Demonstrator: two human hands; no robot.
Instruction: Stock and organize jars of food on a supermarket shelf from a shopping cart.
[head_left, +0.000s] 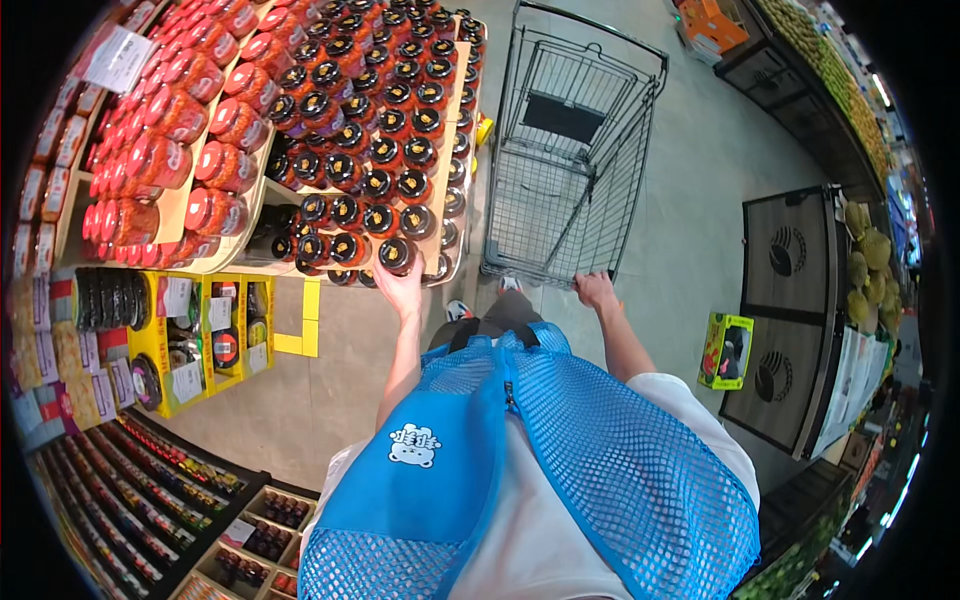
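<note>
My left hand (403, 289) has its fingers around a black-lidded glass jar (397, 256) with red contents, at the near corner of a wooden display shelf (447, 142). Many more such jars stand in rows behind it. To the right, my right hand (595, 289) is closed on the near edge of a black wire shopping cart (566, 180). The cart's basket shows no goods, and a dark panel (564, 117) sits towards its far end.
Red-lidded jars (159, 160) fill the shelf at the left. Below them stands a yellow display rack (180, 341). At the right are dark crates (785, 240) with large fruit on top and a green-yellow box (726, 351) beside them. My feet are between shelf and cart.
</note>
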